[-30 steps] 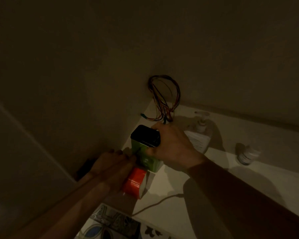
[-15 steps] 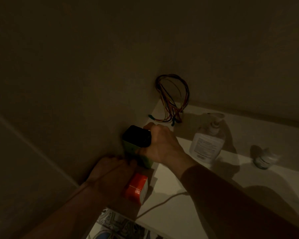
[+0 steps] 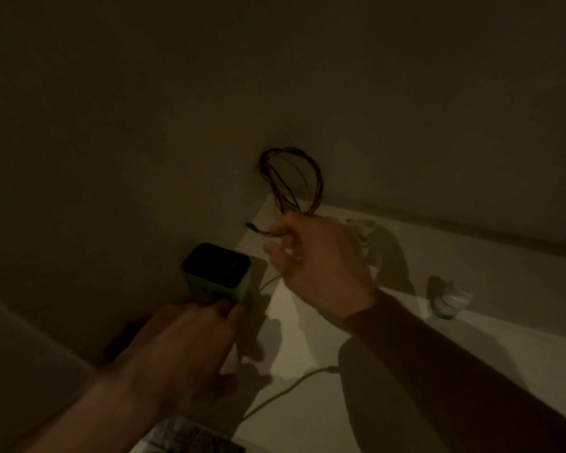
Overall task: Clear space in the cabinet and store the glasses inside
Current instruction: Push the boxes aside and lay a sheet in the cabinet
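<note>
Inside the dim cabinet, a green tin (image 3: 239, 291) with a black lid stands on the white shelf (image 3: 307, 325) against the left wall. My left hand (image 3: 183, 348) lies just in front of it, back up, fingertips touching the tin's base. What it covers is hidden. My right hand (image 3: 321, 266) is further back, fingers closed around the lower ends of a bundle of coloured wires (image 3: 291, 178) that loops out of the back corner. No glasses are in view.
A pump bottle (image 3: 365, 233) stands behind my right hand, mostly hidden. A small white jar (image 3: 450, 302) sits to the right on the shelf. A thin white cable (image 3: 288, 390) runs across the shelf's front. A patterned surface (image 3: 193, 438) shows below the shelf edge.
My right hand let go of the green tin and moved back to the wires. The left hand shifted up to the tin's base, and the red box is no longer visible.
</note>
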